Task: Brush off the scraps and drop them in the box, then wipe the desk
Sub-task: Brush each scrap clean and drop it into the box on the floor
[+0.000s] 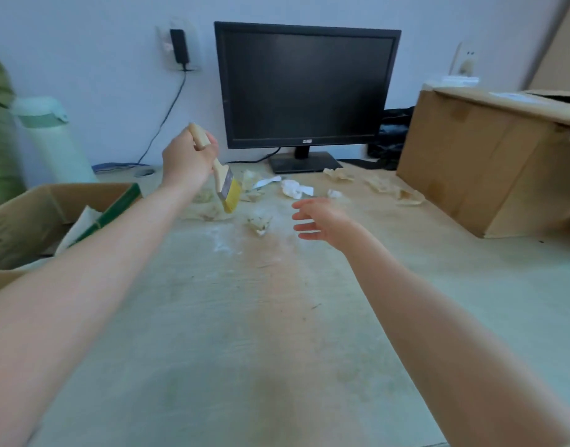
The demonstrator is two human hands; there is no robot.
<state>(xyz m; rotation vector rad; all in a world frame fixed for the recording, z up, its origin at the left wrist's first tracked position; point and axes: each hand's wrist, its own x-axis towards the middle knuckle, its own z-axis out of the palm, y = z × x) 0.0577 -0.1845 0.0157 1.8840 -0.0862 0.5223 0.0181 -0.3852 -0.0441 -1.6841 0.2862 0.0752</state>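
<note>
My left hand (185, 158) grips the wooden handle of a paintbrush (224, 185), whose yellow bristles point down just above the desk (277, 333). Crumpled paper scraps (295, 188) and wrinkled beige pieces (387, 188) lie scattered in front of the monitor, with white dust (224, 241) and a small scrap (259, 224) nearer me. My right hand (320, 222) hovers over the desk with its fingers spread, holding nothing, close to the scraps. An open cardboard box (35, 217) with a green flap sits at the left edge.
A black monitor (304, 85) stands at the back centre, its cable running to a wall adapter (179, 46). A large cardboard box (490, 162) lies at the right. A pale green bottle (53, 140) stands at the far left by the wall.
</note>
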